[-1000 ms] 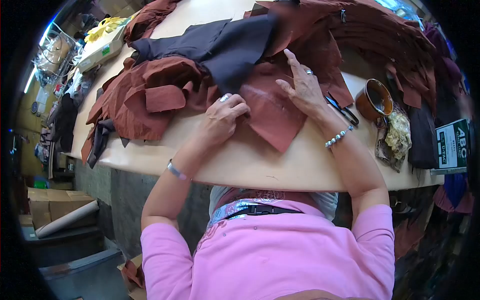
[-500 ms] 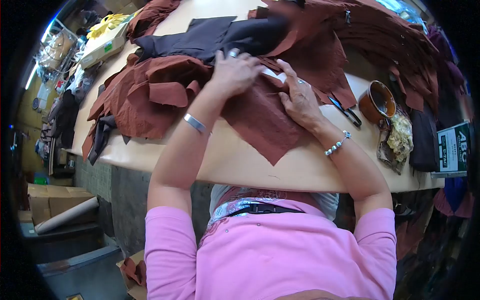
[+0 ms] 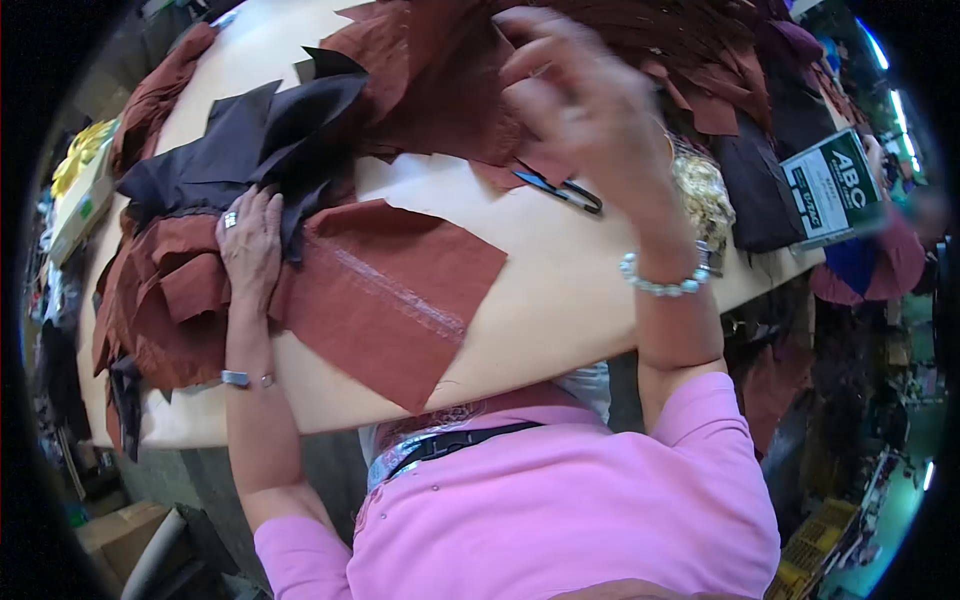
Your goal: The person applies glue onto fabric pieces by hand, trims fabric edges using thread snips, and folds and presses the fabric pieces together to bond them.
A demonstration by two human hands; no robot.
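My left hand (image 3: 250, 245) lies flat on cloth, fingers stretched out, where a dark cloth (image 3: 250, 140) meets a heap of reddish-brown cloth (image 3: 165, 285). Beside it, a flat reddish-brown fabric piece (image 3: 400, 260) with a whitish streak is spread near the table's front edge. My right hand (image 3: 585, 95) is raised above the table, blurred by motion, its fingers bent but apart; I see nothing in them. Below and left of that wrist, thread snips (image 3: 558, 187) rest on the table.
More reddish-brown cloth (image 3: 450, 80) covers the back of the table (image 3: 560, 300). To the right are a crumpled yellowish bundle (image 3: 705, 190), a dark folded cloth (image 3: 755, 190) and a green-and-white ABC box (image 3: 830, 185). A cardboard box (image 3: 125, 535) stands on the floor at lower left.
My right hand has left the brown fabric piece and risen up over the table. My left hand has moved left onto the heap. The piece now lies flatter, its whitish streak showing. The view has turned.
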